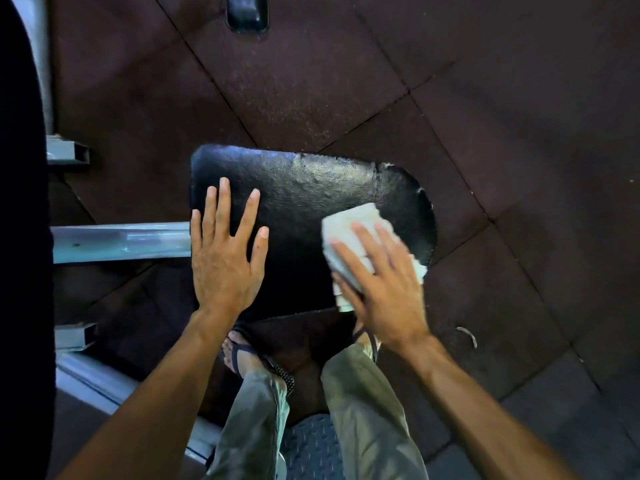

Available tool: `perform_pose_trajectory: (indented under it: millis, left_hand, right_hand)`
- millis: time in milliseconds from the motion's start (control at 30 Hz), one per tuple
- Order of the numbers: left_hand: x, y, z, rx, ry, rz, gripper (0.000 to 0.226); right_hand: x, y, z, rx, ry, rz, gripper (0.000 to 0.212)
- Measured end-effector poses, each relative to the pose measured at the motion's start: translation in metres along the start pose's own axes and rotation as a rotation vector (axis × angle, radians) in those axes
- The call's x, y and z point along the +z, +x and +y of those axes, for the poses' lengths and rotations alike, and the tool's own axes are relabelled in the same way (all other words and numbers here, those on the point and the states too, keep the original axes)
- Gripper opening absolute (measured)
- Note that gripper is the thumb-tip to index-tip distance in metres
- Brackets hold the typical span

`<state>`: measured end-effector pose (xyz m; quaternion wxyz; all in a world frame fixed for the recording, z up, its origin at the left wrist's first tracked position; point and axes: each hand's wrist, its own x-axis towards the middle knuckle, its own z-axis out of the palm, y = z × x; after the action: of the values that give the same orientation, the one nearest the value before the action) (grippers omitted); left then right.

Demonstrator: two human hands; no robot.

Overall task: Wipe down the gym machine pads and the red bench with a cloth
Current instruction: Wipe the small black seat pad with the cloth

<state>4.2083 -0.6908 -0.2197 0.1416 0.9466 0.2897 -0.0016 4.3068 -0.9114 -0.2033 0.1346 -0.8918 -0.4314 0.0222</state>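
A black padded seat [311,188] of the gym machine lies flat below me, worn at its right edge. My left hand [225,258] rests flat on its left part with fingers spread and holds nothing. My right hand [381,282] presses a folded white cloth [356,223] onto the right part of the pad, fingers laid over it. No red bench is in view.
A grey metal beam [121,242] runs left from the pad to the machine frame [69,152]. A tall black pad [20,237] fills the left edge. Dark rubber floor tiles [485,116] surround the seat. My legs and sandalled feet [249,355] stand just below the pad.
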Motion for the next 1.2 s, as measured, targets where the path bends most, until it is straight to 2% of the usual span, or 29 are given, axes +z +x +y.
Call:
perform_pose_trajectory:
  millis: [100,200,267,333,433,533,667,833,933,1067,1200]
  left_hand:
    - [0.003,-0.001,0.002,-0.023,0.005,0.001,0.053]
    - [0.005,-0.001,0.002,-0.018,0.022,0.009,0.052]
    - [0.004,0.0,0.002,-0.013,0.03,0.001,0.053]
    - [0.002,0.0,0.001,-0.01,0.035,-0.008,0.053]
    - [0.001,0.0,-0.001,-0.005,0.029,-0.014,0.054]
    - [0.002,0.0,-0.001,-0.006,0.029,-0.022,0.055]
    - [0.004,0.001,-0.002,0.0,0.035,-0.009,0.055]
    - [0.0,0.002,-0.001,-0.001,0.043,-0.052,0.056]
    - [-0.016,0.006,0.004,-0.008,-0.043,-0.127,0.054]
    - [-0.059,-0.01,0.025,-0.036,-0.237,-0.253,0.051]
    - [-0.11,-0.059,0.074,0.012,-0.348,-0.399,0.063]
  right_hand:
    - [-0.005,0.017,0.035,0.159,-0.024,0.076,0.047]
    - [0.008,0.076,0.025,0.333,-0.003,0.179,0.045]
    - [0.019,0.091,-0.005,0.279,0.032,0.19,0.045]
    - [0.023,0.072,-0.03,0.144,0.071,0.112,0.045]
    - [0.008,0.033,-0.027,0.03,0.083,-0.007,0.047]
    - [-0.003,0.021,-0.018,0.066,0.01,-0.022,0.05]
    - [0.006,0.03,-0.039,0.194,-0.007,-0.028,0.064]
    - [0.025,0.047,-0.037,0.23,-0.031,0.09,0.045]
    - [0.013,0.047,-0.033,0.224,0.101,0.041,0.046]
    - [-0.032,0.037,-0.044,0.382,0.356,-0.045,0.053]
    - [-0.091,-0.019,-0.069,0.654,0.481,-0.08,0.049]
